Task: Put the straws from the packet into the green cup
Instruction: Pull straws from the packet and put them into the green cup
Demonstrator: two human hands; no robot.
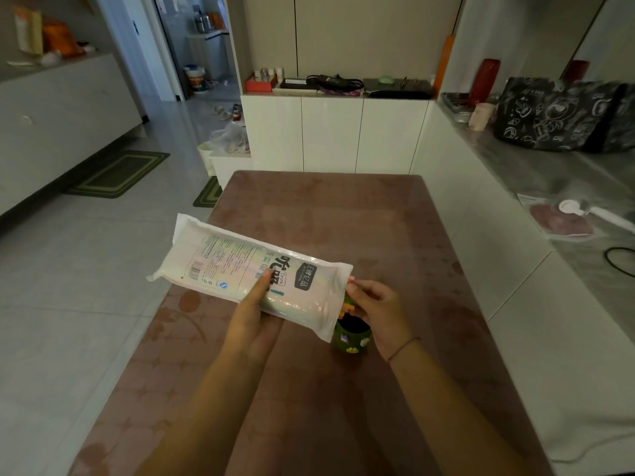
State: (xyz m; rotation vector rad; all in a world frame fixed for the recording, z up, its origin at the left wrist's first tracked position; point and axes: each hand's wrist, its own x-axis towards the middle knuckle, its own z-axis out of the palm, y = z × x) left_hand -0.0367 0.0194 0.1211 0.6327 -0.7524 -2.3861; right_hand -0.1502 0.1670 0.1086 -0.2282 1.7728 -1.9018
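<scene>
Left hand gripping white printed plastic straw packet, tilted above brown patterned bench. Right hand pinching packet's open end over small green cup; coloured straw tips poking out.

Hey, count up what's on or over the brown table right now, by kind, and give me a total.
Straw packet: 1, held by the left hand
Green cup: 1, standing on the table
Hands: 2; the right hand is at the packet's open end
Loose straws: a few coloured tips show, too hidden to count
Total: 4
</scene>
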